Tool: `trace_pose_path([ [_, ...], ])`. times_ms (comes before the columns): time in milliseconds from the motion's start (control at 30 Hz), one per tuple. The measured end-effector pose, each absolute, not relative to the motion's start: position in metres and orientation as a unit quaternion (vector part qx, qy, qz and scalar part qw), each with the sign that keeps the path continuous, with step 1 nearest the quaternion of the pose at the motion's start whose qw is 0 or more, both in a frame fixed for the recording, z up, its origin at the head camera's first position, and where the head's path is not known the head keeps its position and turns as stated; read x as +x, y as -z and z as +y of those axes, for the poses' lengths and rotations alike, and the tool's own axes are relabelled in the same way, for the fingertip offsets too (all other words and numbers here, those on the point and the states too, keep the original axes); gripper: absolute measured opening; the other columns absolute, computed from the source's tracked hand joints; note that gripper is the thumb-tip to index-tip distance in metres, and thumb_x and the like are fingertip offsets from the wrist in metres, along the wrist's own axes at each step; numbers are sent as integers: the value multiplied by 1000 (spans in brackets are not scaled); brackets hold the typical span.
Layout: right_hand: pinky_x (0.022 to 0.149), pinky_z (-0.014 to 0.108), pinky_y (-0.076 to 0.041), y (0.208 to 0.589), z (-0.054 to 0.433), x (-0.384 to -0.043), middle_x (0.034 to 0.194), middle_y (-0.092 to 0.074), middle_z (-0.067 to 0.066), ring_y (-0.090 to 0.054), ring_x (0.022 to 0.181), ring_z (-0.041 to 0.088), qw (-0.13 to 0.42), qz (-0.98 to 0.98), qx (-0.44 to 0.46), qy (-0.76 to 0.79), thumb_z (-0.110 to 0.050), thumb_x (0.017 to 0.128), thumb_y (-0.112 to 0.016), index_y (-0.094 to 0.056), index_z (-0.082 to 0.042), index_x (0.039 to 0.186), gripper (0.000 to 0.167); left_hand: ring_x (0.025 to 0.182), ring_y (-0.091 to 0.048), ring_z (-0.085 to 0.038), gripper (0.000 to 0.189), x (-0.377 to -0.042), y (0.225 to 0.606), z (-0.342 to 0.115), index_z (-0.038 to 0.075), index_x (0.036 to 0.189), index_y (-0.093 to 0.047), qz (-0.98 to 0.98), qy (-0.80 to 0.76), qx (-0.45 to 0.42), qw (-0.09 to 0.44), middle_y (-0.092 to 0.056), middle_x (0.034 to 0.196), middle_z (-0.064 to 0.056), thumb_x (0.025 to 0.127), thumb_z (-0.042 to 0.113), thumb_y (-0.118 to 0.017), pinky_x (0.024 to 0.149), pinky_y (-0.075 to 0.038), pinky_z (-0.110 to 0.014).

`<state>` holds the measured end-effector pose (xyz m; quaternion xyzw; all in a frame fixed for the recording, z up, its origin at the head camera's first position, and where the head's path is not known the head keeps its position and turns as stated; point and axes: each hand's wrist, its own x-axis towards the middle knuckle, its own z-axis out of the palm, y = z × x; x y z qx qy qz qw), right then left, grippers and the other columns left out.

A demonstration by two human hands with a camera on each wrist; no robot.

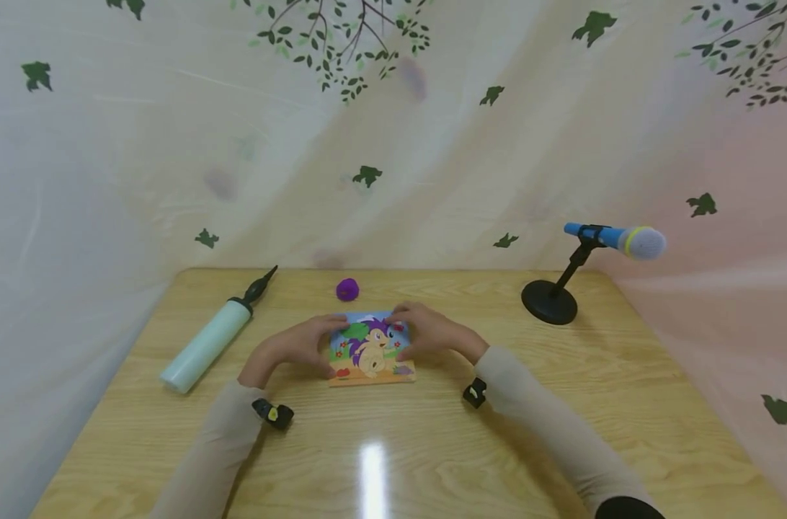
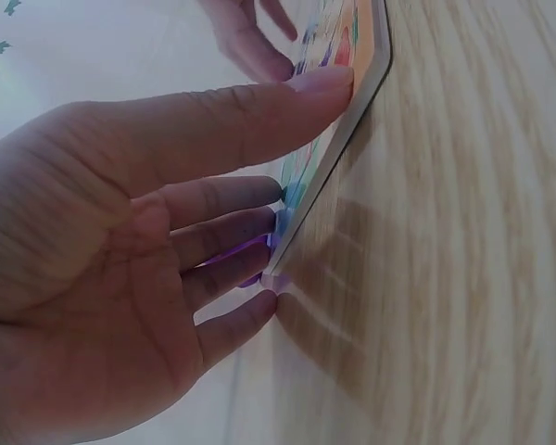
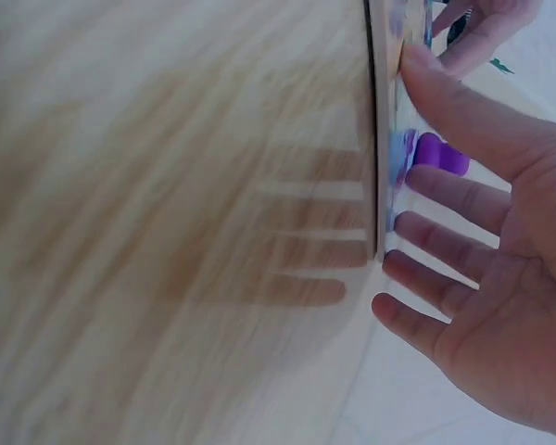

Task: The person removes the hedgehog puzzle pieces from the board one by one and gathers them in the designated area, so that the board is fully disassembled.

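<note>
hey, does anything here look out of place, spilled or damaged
Nothing stands out. The left hand and right hand touch the hedgehog board, which shows no clear damage. The pump lies slanted, hardly odd in itself; the microphone stand rests on its base; the purple ball sits behind the board. No spill is visible.

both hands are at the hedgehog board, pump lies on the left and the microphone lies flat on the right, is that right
The microphone does not lie flat: the head view shows it held up in a black stand on the right. The left hand and right hand are at the hedgehog board, the pump on the left.
</note>
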<state>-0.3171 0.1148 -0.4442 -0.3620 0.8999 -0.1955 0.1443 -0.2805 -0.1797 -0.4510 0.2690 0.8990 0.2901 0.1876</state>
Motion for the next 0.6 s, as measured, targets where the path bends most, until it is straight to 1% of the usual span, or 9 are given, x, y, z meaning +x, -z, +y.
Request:
trace_pose_path([
  [100,105,44,-51,445,107,-321,132,-57,15,-54,119,29,133,906,-350,197,-25,82,-86,-61,-4,139,65,153,-23,-46,94,-281,450,-180,5,156,-39,899,-290,261,199,-28,167,-17,77,21,-88,124,-26,-64],
  [200,98,38,-53,444,102,-325,123,-58,11,-55,110,23,139,910,-335,203,-23,83,-85,-62,-5,138,62,154,-23,-46,94,-281,449,-181,7,156,-40,899,-291,255,204,-28,167,-16,77,21,-89,123,-26,-65],
  [400,92,35,-53,446,101,-332,113,-61,7,-56,103,20,139,910,-326,217,-17,85,-82,-66,-7,132,51,153,-24,-47,94,-282,451,-180,7,155,-41,898,-297,255,199,-29,166,-17,76,22,-89,123,-26,-65],
  [600,91,34,-54,444,101,-336,111,-62,6,-57,102,19,146,907,-326,225,-14,85,-82,-69,-9,130,47,152,-24,-48,94,-281,450,-180,8,155,-42,902,-292,248,200,-29,166,-20,76,23,-89,122,-27,-66],
])
